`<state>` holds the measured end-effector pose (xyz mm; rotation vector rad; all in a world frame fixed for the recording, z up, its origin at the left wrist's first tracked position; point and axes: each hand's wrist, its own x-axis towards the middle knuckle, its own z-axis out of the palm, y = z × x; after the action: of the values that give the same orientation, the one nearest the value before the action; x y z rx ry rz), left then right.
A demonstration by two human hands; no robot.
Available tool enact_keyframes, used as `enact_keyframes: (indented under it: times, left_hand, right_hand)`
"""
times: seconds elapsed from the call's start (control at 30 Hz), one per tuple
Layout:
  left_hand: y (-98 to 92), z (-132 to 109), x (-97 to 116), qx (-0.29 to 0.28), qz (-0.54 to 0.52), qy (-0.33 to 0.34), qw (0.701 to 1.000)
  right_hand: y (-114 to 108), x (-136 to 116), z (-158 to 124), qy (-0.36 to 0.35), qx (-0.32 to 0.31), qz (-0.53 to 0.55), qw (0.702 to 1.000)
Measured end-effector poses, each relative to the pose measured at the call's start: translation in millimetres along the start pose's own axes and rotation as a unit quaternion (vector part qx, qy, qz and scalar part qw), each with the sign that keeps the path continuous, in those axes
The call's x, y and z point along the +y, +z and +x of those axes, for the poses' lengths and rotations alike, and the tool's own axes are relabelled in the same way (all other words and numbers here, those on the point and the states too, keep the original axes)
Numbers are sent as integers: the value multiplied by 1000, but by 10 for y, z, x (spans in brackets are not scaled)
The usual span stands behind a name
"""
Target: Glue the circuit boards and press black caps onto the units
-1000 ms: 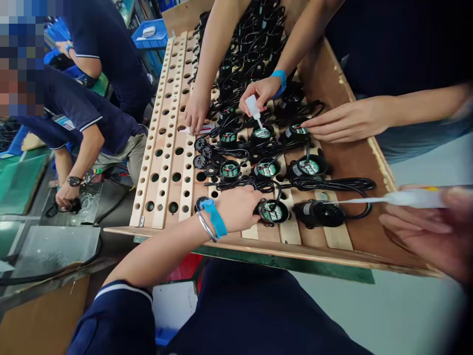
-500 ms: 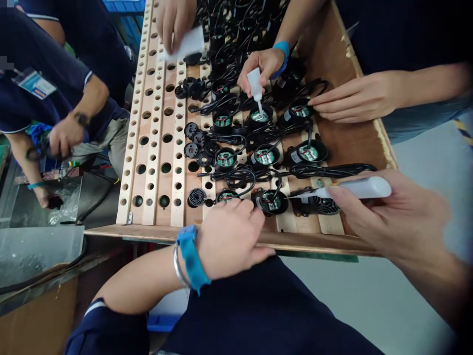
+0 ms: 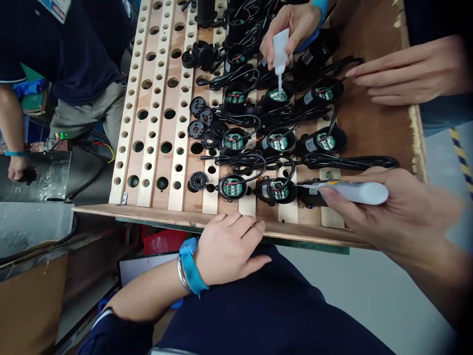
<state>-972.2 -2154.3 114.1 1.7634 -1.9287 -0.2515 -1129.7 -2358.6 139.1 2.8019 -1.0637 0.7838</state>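
My right hand (image 3: pixel 391 207) is closed around a white squeeze bottle (image 3: pixel 364 192) with a thin nozzle. The bottle lies nearly level, its tip pointing left at a black round housing (image 3: pixel 264 190) that has a green circuit board inside. Whether the tip touches the board I cannot tell. My left hand (image 3: pixel 231 249) rests on the front edge of the wooden tray (image 3: pixel 295 231), thumb apart, with nothing visible in it. Just beyond its fingers stands another housing with a green board (image 3: pixel 233 187). A patterned black cap (image 3: pixel 198 181) lies to the left.
Across the tray, a co-worker's hand (image 3: pixel 291 29) tips a small white bottle (image 3: pixel 281 47) into another housing. That person's other hand (image 3: pixel 410 74) is over the right wall. Coiled black cables (image 3: pixel 354 161) lie between the rows. Another person stands left beside a metal bench (image 3: pixel 37 222).
My view has shifted, and my left hand has drawn back toward the tray's front edge, uncovering the near-left housing. A hand with a white cloth-like piece has left the view.
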Motion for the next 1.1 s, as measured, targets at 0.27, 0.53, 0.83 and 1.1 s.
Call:
enact_keyframes:
  times: [0.27, 0.53, 0.83, 1.1]
  left_hand:
    - [41, -22, 8, -25, 16, 3, 1000]
    - [47, -21, -2, 7, 22, 11, 1000]
    - [52, -16, -4, 33, 18, 20, 999]
    - [73, -19, -9, 32, 28, 21, 999]
  right_hand:
    - [-23, -62, 42, -57, -3, -4, 998]
    - [-60, -117, 63, -116, 22, 0, 993]
    - [-81, -184, 101, -165, 50, -24, 985]
    - [-78, -188, 106, -138, 10, -33, 990]
